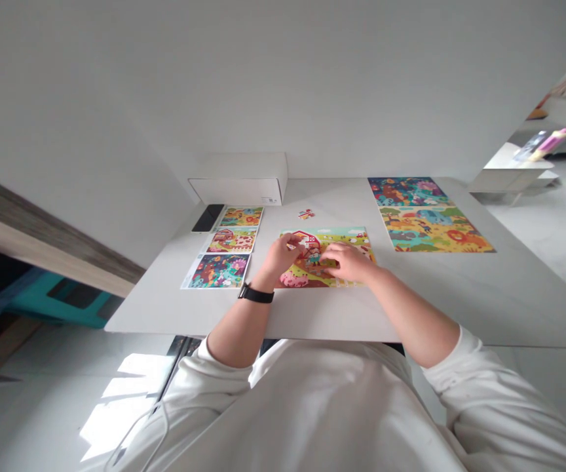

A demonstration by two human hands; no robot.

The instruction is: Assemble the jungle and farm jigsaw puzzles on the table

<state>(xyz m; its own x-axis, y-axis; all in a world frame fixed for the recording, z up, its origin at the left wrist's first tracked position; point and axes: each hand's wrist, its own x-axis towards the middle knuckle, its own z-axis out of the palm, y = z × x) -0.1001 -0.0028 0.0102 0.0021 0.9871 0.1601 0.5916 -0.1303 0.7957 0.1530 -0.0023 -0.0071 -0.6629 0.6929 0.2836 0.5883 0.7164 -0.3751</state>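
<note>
A colourful farm jigsaw puzzle [342, 237] with a red barn lies flat on the white table [460, 295] in front of me. My left hand [280, 255], with a black watch on the wrist, rests on the puzzle's left part, fingers curled near the barn. My right hand [349, 261] lies on the puzzle's middle, fingers bent and pressed down on the pieces. The fingertips of both hands nearly meet. Whether either hand pinches a piece is hidden. A few loose puzzle pieces [306, 214] sit on the table just beyond the puzzle.
Three picture cards [228, 241] lie in a row at the left, a dark phone [207, 217] beside the farthest. A white box [238, 180] stands at the table's far edge against the wall. Two finished puzzles [428, 215] lie at the right.
</note>
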